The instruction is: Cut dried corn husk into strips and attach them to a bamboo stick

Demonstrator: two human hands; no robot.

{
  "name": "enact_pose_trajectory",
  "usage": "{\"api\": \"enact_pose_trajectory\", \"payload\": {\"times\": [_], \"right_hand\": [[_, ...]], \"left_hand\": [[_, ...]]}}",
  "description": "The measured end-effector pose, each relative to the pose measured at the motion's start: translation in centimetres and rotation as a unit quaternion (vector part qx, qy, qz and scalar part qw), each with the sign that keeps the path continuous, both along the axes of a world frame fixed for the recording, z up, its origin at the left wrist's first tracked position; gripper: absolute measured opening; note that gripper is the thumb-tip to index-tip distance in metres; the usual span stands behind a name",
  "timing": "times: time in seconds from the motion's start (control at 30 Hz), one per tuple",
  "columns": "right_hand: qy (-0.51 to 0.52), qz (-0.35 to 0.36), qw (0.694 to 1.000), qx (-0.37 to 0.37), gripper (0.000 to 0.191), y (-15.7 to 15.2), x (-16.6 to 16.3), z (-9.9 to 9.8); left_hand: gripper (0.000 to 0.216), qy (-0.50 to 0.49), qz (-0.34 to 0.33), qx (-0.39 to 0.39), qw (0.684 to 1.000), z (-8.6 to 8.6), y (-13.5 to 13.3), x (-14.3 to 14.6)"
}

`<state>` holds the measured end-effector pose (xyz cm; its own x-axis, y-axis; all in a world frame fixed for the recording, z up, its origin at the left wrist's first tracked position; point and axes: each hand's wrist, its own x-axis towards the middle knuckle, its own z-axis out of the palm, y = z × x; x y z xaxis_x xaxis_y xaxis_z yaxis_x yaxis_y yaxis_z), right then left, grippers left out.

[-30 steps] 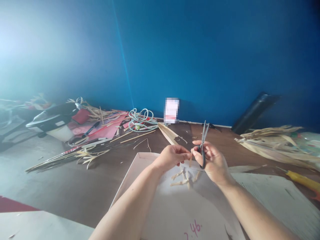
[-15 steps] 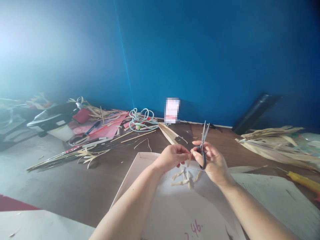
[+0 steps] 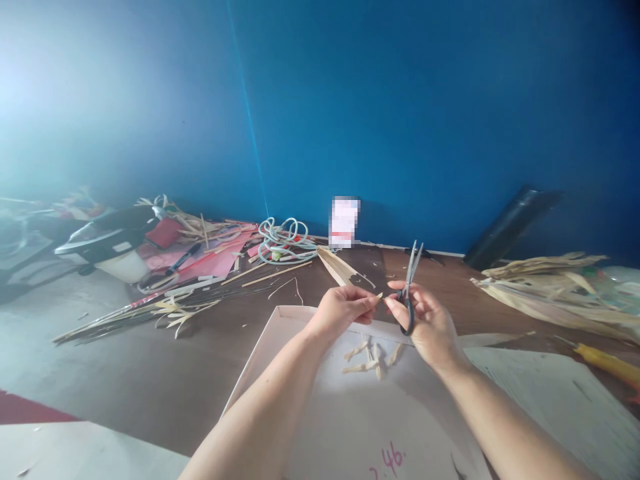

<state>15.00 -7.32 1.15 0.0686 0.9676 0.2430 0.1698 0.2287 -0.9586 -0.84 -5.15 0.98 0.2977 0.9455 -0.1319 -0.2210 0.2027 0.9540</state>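
Note:
My left hand [image 3: 349, 308] pinches a small strip of dried husk [image 3: 379, 297], its tip poking out past the fingers. Close beside it, my right hand [image 3: 425, 320] holds black-handled scissors [image 3: 411, 270], blades pointing up and slightly parted. The right thumb and forefinger are near the husk tip; I cannot tell whether they touch it. Below both hands lies a shallow white box lid [image 3: 260, 373] with purple writing on it. Several short knotted-looking husk pieces [image 3: 367, 365] rest inside. A wide folded husk [image 3: 339, 268] lies on the table just behind my left hand.
Coiled pale-blue cord [image 3: 287, 240] sits by the blue wall. On the left are thin sticks and wires [image 3: 135, 310], pink paper [image 3: 220, 257] and a black-and-white device [image 3: 107, 237]. To the right lie dried husks [image 3: 555, 293], a yellow-handled tool [image 3: 607, 363], paper [image 3: 545, 393] and a black roll [image 3: 510, 227].
The husk strip that hung down between my hands now points up from my left fingertips. Both hands have shifted only slightly, and the scissors have turned a little to the right.

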Motion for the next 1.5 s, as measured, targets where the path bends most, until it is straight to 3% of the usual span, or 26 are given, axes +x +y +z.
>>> {"api": "enact_pose_trajectory", "payload": {"times": [0.1, 0.4, 0.57, 1.07, 1.5], "right_hand": [[-0.024, 0.01, 1.0, -0.018, 0.031, 0.0, 0.2, 0.2], [-0.026, 0.126, 0.984, -0.126, 0.041, -0.3, 0.2, 0.5], [-0.021, 0.161, 0.974, -0.159, 0.041, -0.7, -0.1, 1.1], [-0.016, 0.203, 0.971, -0.128, 0.043, -0.4, 0.0, -0.4], [-0.048, 0.199, 0.973, -0.107, 0.041, -0.3, -0.2, 0.0]], "left_hand": [[0.036, -0.014, 0.033, 0.011, 0.999, 0.1, 0.1, -0.2], [0.027, -0.034, 0.068, 0.085, 0.993, 0.1, 0.3, -0.6], [0.031, -0.056, 0.11, 0.064, 0.99, 0.1, 0.5, -0.7], [0.031, -0.056, 0.1, 0.037, 0.993, 0.2, 0.5, -0.6], [0.028, -0.015, 0.101, 0.033, 0.994, 0.5, 0.4, -0.7]]}}
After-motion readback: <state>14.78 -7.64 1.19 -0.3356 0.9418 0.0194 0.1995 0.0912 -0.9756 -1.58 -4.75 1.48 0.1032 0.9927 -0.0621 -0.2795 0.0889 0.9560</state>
